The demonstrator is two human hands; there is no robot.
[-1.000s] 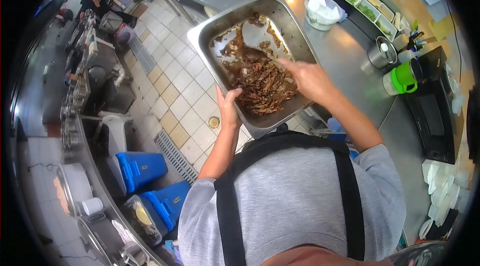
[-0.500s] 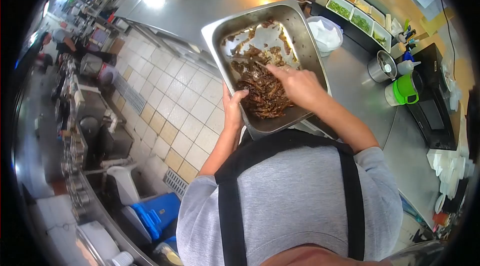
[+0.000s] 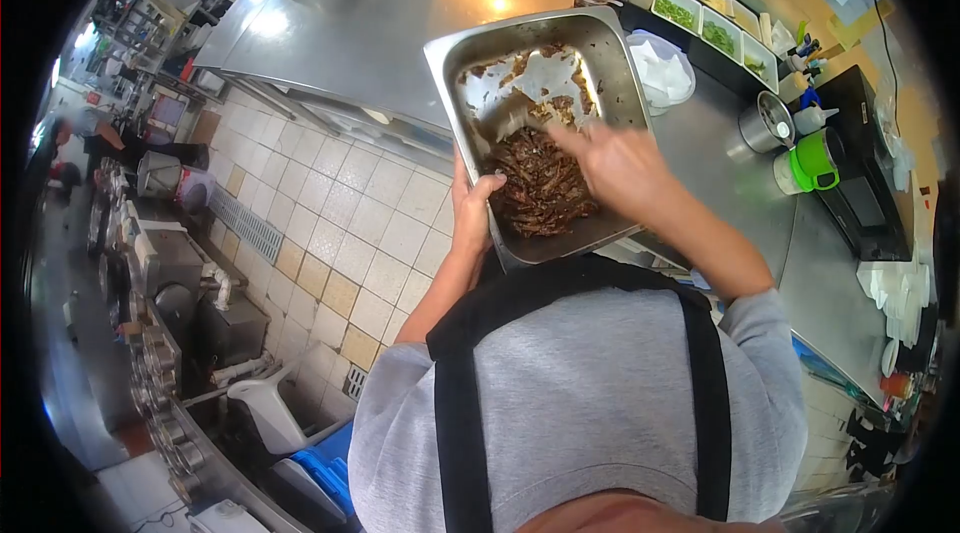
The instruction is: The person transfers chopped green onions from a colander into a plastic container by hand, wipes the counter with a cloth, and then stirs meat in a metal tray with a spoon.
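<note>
A deep metal pan (image 3: pixel 618 83) is held tilted in front of my chest. My left hand (image 3: pixel 472 213) grips its left wall, the thumb over the rim and the fingers outside. Dark brown shredded food (image 3: pixel 540 183) lies heaped in the lower part of the pan, with scraps and sauce smeared on the bottom above it. Over the pan, my right hand (image 3: pixel 620 168) is closed on a utensil blurred by motion. The utensil's pale, shiny end (image 3: pixel 510 121) touches the upper edge of the heap.
A steel counter (image 3: pixel 370 23) runs behind the pan. At the right are trays of chopped greens (image 3: pixel 718 38), a white bag-lined bowl (image 3: pixel 662 73), a metal pot (image 3: pixel 768 121), a green container (image 3: pixel 815 161) and a microwave (image 3: pixel 862 173). Another person (image 3: pixel 100 133) stands far left.
The utensil in my right hand has shifted across the pan, and the food is gathered lower, baring more of the bottom. The pan has moved slightly right in view.
</note>
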